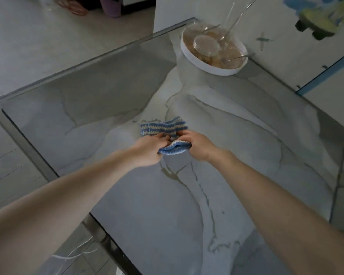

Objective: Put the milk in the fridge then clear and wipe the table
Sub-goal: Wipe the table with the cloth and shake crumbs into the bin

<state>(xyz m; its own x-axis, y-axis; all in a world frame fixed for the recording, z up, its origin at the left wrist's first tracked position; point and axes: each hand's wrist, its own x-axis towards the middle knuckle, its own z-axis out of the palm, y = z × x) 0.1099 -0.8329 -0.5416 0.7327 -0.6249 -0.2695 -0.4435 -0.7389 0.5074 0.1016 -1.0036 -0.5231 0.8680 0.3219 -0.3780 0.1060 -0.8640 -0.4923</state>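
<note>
A blue and cream striped cloth (163, 129) lies bunched in the middle of the grey marble table (236, 135). My left hand (149, 149) grips its near left part and my right hand (197, 144) grips its near right part, so both hold it at once. Part of the cloth is folded under between my fingers. No milk is in view.
A round white tray (216, 69) holding glass jars and spoons stands at the table's far corner by the white wall. The table's glass edge (34, 155) runs along the left, with pale floor beyond. A colourful picture (316, 20) hangs at the upper right.
</note>
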